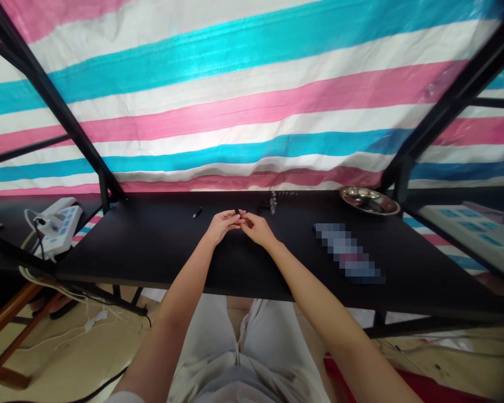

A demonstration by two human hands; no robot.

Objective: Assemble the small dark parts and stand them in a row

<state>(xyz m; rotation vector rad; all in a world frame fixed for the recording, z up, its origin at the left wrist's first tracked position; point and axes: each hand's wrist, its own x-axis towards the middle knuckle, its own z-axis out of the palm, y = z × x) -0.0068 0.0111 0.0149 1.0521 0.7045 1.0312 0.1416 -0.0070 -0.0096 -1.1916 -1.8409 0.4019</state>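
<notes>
My left hand (222, 226) and my right hand (256, 227) meet over the middle of the black table (151, 246). Pinched between the fingertips is a small black piece (237, 211), too small to name. The right fingers close in against the left ones, partly hiding what they grip. To the left of the hands lies a short black stick with a pale end (197, 212). Beyond the right hand are several small clear pieces (273, 202) in a cluster, with some small dark pieces (263, 207) beside them.
A round shiny metal dish (369, 210) sits at the back right. Nearer lies a long pixelated item (348, 253). White power strips (67, 229) with cables are on the left. Black frame bars (79, 145) flank the table, and a striped sheet (243, 106) hangs behind.
</notes>
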